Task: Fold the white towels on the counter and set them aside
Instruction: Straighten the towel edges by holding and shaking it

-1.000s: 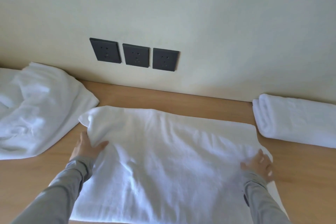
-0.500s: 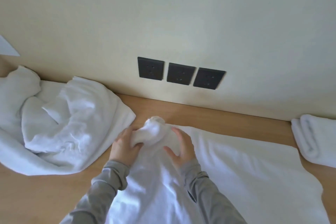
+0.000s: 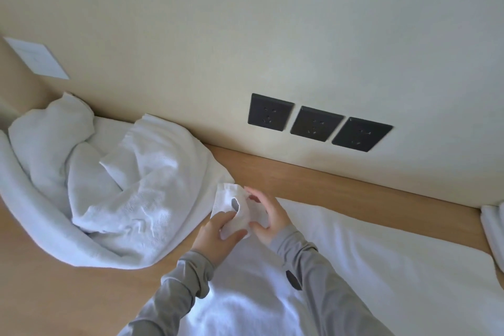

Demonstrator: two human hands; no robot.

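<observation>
Where they meet above towel (image 3: 368,267), left hand (image 3: 215,236), right hand (image 3: 270,219) pinch its raised corner, fingers curled.

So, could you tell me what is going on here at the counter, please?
A person in grey sleeves is folding a white towel spread across the wooden counter. The left hand and right hand both grip its far left corner, bunched up between them. A crumpled pile of towels lies to the left against the wall, not yet folded. A folded towel sits at the right edge of the view.
</observation>
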